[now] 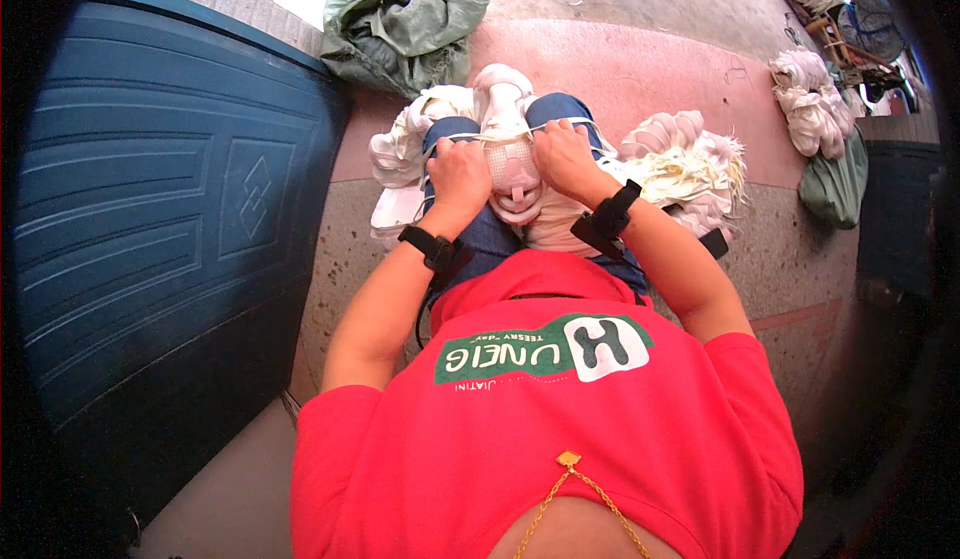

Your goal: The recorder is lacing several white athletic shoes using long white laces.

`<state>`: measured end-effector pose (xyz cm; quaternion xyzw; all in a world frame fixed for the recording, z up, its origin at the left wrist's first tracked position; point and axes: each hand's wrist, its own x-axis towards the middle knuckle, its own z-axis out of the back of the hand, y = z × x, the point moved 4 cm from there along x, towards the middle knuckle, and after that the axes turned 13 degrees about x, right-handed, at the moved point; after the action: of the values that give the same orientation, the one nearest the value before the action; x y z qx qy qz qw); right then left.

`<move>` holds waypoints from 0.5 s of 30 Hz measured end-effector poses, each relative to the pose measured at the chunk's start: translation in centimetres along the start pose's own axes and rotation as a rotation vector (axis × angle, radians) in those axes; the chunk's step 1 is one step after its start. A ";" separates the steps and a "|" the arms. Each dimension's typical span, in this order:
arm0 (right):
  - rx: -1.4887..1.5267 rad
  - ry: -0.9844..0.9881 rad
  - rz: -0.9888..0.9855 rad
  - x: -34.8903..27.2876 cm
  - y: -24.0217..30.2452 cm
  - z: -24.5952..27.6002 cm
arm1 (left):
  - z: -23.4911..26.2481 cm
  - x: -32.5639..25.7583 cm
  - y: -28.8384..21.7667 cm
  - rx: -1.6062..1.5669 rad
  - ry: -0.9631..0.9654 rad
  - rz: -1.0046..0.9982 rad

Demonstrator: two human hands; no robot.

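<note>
A white and pale pink sneaker lies between my knees, its heel with a small pink pull loop toward me. A white shoelace runs across it from side to side. My left hand is closed on the lace at the shoe's left, and my right hand is closed on it at the right. Lace ends trail outward over both knees. The fingertips are partly hidden. Black bands circle both wrists.
Piles of white shoes flank my left leg. By my right leg lies a heap of shoes with loose yellowish-white strands. A green sack stands ahead, a blue panelled door at left. Farther right are bundled shoes on another green sack.
</note>
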<state>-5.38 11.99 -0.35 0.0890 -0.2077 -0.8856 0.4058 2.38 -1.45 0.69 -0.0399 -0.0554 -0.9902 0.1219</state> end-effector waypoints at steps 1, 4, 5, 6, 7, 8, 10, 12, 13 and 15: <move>0.004 0.006 -0.003 0.0 -0.1 -0.1 | 0.0 0.2 0.2 -0.078 0.028 0.019; 0.065 -0.013 0.015 0.1 -0.7 -0.3 | 1.5 0.2 -0.1 -0.124 -0.087 -0.019; 0.065 -0.015 0.013 0.0 -0.9 -0.2 | 2.7 0.2 -0.4 -0.091 -0.228 -0.076; 0.112 -0.013 -0.002 -0.1 -1.1 -0.2 | 3.0 0.4 -0.5 -0.092 -0.230 -0.079; 0.158 -0.010 -0.013 -0.1 -1.1 -0.1 | 3.1 0.4 -1.0 -0.002 -0.158 -0.128; 0.157 -0.012 -0.012 -0.1 -1.1 -0.1 | 2.9 0.5 -1.4 0.088 -0.087 -0.177; 0.205 -0.089 0.028 -0.1 -1.1 0.1 | 2.5 1.0 -1.8 0.173 -0.081 -0.239; 0.294 -0.082 0.033 0.1 -2.1 -1.2 | 2.0 1.6 -2.2 0.258 -0.076 -0.302; 0.387 -0.073 0.042 0.4 -1.9 -1.0 | 1.8 1.9 -2.1 0.210 -0.071 -0.365; 0.469 -0.182 0.032 0.0 -1.2 -0.4 | 1.4 2.6 -1.2 0.166 -0.068 -0.426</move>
<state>-6.10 12.57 -1.29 0.0971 -0.4447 -0.8109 0.3677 -0.33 -0.69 2.23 -0.0505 -0.1479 -0.9837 -0.0888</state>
